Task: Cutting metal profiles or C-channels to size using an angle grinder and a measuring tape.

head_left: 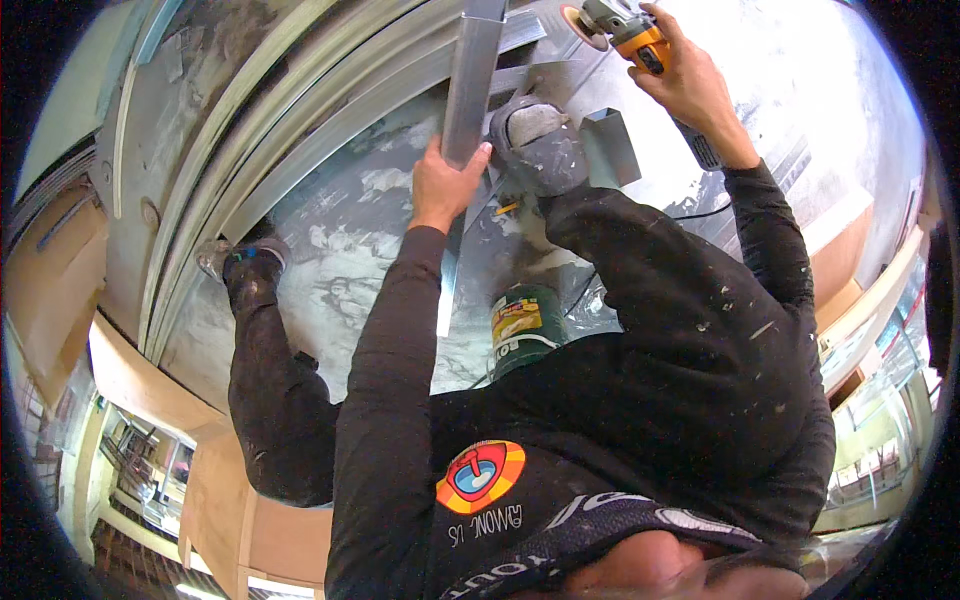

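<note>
My left hand (448,188) is closed around a long galvanized metal stud (472,95), thumb along one side. The stud runs away from me toward the top edge; part of it also shows below the hand. At the upper right, my right hand (695,92) grips an orange and grey angle grinder (640,42) fitted with a round disc (584,27). The disc is apart from the stud, to its right. The grinder's rear end shows below my wrist. Beside the stud is my dusty shoe (545,148), with a short metal channel offcut (611,147) to its right.
Several long metal profiles (250,130) lie along the left. A small yellow piece (507,209) lies on the stained grey floor (330,265). A green bucket (520,320) stands between my legs. A black cord (702,214) runs beneath the grinder. My other shoe (240,258) touches the profiles.
</note>
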Demonstrator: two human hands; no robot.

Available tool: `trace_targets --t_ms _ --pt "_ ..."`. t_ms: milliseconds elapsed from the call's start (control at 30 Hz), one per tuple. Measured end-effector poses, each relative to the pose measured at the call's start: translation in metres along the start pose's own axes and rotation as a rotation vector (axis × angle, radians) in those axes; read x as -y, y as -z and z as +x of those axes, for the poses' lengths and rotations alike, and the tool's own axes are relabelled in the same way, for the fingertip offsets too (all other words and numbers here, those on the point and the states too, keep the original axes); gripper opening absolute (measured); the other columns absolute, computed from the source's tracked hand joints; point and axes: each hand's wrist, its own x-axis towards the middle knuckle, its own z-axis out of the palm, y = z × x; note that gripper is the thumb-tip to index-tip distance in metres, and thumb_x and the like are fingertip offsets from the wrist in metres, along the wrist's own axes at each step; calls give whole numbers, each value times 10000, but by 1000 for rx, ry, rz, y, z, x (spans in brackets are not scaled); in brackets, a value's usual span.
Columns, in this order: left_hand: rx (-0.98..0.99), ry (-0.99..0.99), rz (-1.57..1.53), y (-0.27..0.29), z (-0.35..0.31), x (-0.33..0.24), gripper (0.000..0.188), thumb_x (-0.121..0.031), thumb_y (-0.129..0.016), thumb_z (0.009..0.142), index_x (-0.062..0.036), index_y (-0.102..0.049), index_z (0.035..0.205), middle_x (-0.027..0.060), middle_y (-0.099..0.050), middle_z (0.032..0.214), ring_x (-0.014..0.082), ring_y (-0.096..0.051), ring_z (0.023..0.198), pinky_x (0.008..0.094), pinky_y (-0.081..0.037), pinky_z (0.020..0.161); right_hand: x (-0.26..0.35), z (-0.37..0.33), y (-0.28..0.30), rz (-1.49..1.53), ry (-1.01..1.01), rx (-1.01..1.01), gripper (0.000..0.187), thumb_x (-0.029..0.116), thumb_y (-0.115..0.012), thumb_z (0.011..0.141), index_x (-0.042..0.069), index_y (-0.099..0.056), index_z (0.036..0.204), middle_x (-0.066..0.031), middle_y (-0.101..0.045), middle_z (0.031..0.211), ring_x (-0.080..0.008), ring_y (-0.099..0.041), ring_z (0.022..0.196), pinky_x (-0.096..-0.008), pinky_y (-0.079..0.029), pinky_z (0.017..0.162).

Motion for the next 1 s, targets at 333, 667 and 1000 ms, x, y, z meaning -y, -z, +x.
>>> trace_targets --t_ms 333,667,1000 --pt "276 -129 383 40 62 -12 699 -601 -786 752 -31 -688 1143 230 -746 1000 398 -728 937 482 -566 838 -24 -12 13 26 -87 -1 827 238 -772 755 86 -416 1486 -263 -692 994 -441 -692 895 -479 -555 782" --pt "101 -163 413 27 62 -23 606 -603 -768 759 -84 -736 1069 173 -762 920 360 -742 873 464 -578 794 -36 -1 -9 -8 39 -43 752 228 -729 784 78 -436 1460 -261 -678 1043 -436 -672 927 -507 -548 789" --pt "65 -197 499 25 59 -23 528 -558 -782 780 -82 -740 1004 161 -752 858 356 -736 816 462 -574 745 -18 0 -24 -90 78 -28 736 223 -724 781 151 -461 1464 -215 -657 971 -419 -673 839 -506 -550 716"
